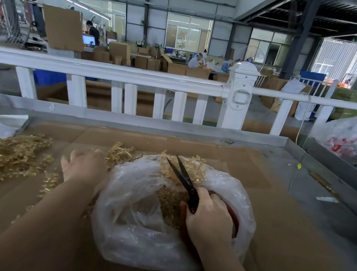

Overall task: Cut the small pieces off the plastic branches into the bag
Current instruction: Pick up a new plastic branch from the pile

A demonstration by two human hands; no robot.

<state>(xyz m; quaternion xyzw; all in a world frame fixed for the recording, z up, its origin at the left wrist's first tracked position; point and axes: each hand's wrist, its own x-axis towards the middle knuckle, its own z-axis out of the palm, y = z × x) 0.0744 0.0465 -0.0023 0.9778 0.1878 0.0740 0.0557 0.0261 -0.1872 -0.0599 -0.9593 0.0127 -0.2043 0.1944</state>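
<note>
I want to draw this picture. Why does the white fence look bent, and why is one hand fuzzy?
Head view: the wide-angle lens bows the white fence rail; the left hand is smeared by motion blur; the right hand gripping the scissors looks sharper; daylight washes out the far windows.

I see my right hand [207,217] over the crumpled clear plastic bag [129,215], its fingers [204,196] curled round the handles of the dark-bladed scissors [184,177], whose blades point away from them, over the bag's far rim. Loose gold plastic pieces [170,205] lie in the bag just left of those fingers. My left hand [84,164] is left of the bag, its fingers [98,155] beside a small clump of gold plastic branches [120,153]. A bigger heap of branches [7,157] lies further left on the cardboard-covered bench [271,251]. Behind the bench stands a white railing [113,72].
</note>
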